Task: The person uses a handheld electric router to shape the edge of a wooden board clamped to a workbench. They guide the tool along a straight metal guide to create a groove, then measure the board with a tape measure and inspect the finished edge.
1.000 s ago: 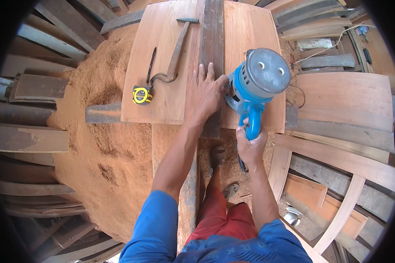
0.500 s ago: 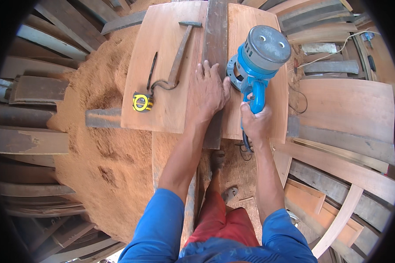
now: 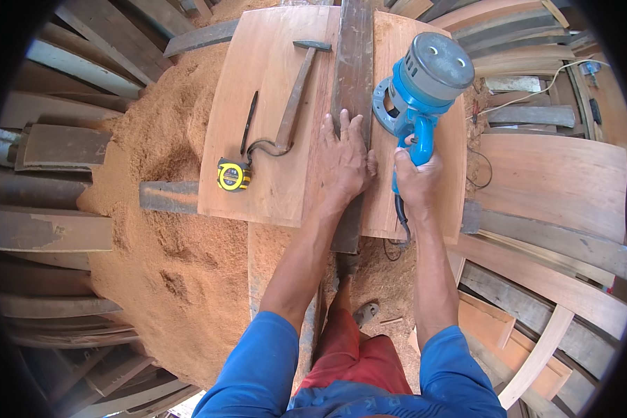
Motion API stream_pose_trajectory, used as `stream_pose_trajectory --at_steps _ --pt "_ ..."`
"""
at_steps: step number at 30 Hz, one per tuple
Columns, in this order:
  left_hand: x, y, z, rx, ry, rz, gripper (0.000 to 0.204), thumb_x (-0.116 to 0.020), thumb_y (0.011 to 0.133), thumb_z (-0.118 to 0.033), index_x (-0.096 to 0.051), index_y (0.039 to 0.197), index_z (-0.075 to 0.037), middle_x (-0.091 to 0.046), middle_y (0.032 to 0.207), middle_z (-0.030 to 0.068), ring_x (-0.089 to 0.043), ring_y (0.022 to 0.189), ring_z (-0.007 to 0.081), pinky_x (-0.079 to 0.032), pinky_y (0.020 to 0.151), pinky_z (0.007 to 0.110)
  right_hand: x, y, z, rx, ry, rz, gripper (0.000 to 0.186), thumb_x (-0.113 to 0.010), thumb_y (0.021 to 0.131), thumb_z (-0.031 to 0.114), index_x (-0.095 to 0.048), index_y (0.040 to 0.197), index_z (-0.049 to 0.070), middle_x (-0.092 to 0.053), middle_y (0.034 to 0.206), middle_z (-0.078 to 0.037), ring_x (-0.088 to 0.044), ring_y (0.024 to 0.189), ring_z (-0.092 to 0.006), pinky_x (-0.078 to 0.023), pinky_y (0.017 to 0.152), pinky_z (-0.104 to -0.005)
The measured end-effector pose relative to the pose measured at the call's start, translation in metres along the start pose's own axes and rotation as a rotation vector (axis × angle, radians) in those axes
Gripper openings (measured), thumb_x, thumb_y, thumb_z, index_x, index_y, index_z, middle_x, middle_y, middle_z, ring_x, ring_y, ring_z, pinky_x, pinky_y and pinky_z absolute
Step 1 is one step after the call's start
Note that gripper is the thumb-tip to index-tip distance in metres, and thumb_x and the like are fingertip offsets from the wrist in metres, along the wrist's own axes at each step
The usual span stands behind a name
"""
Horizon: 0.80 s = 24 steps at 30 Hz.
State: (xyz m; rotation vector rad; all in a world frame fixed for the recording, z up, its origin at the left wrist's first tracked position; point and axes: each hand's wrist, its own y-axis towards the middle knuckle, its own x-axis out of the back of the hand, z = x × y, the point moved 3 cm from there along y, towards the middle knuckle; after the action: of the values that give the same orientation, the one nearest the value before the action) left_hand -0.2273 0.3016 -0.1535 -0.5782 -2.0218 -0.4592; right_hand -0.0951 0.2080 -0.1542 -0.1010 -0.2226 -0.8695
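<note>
Right hand (image 3: 418, 180) gripping blue router (image 3: 430, 76), left hand (image 3: 343, 164) spread on dark board (image 3: 353, 63)

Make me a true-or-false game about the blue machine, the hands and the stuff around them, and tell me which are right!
1. The right hand grips the blue power tool. True.
2. The left hand holds the hammer. False: it rests partly on the dark board.
3. The tape measure is yellow and black. True.
4. The tape measure is right of the hammer. False: it's left.
</note>
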Motion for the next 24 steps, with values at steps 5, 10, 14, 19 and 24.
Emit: stream_pose_trajectory --at_steps 5,10,14,19,24 --pt "-0.020 0.001 0.011 -0.001 -0.042 -0.046 0.081 -0.068 0.086 -0.027 -0.037 0.157 -0.003 -0.034 0.166 0.0265 -0.021 0.155 0.0533 -0.015 0.129 0.058 -0.003 0.004 0.005 0.031 0.012 -0.006 0.027 -0.074 0.086 0.012 -0.070 0.110 -0.002 -0.074 0.095 -0.011 -0.072 0.088 -0.0196 -0.056 0.083 -0.0368" --pt "-0.009 0.001 0.004 0.011 -0.053 0.002 0.079 -0.069 0.086 -0.025 -0.038 0.156 -0.004 -0.036 0.166 0.0252 -0.022 0.155 0.0538 -0.016 0.128 0.058 -0.003 0.012 0.005 0.024 0.013 -0.005 0.028 -0.074 0.086 0.012 -0.071 0.111 -0.002 -0.074 0.096 -0.012 -0.072 0.090 -0.0198 -0.056 0.084 -0.0372" --pt "-0.010 0.001 0.005 0.029 -0.032 0.004 0.077 -0.072 0.086 -0.022 -0.040 0.154 -0.006 -0.033 0.167 0.0225 -0.021 0.155 0.0525 -0.021 0.128 0.057 -0.005 0.016 0.007 0.015 -0.004 0.013 0.030 -0.074 0.086 0.013 -0.072 0.111 -0.003 -0.075 0.098 -0.013 -0.072 0.092 -0.0207 -0.056 0.085 -0.0379" --pt "-0.014 0.001 0.006 0.018 -0.028 0.008 0.076 -0.071 0.086 -0.022 -0.040 0.154 -0.006 -0.033 0.167 0.0230 -0.020 0.155 0.0536 -0.020 0.128 0.057 -0.006 0.022 0.005 0.024 0.007 -0.012 0.031 -0.074 0.086 0.014 -0.072 0.112 -0.003 -0.076 0.099 -0.014 -0.073 0.093 -0.0220 -0.056 0.085 -0.0387" --pt "-0.016 0.000 0.008 0.004 -0.028 -0.010 0.076 -0.072 0.086 -0.021 -0.040 0.154 -0.006 -0.033 0.167 0.0234 -0.020 0.154 0.0544 -0.019 0.128 0.058 -0.007 0.030 0.004 0.030 -0.006 -0.007 0.031 -0.074 0.086 0.013 -0.072 0.112 -0.003 -0.076 0.100 -0.016 -0.075 0.094 -0.0246 -0.057 0.085 -0.0396"
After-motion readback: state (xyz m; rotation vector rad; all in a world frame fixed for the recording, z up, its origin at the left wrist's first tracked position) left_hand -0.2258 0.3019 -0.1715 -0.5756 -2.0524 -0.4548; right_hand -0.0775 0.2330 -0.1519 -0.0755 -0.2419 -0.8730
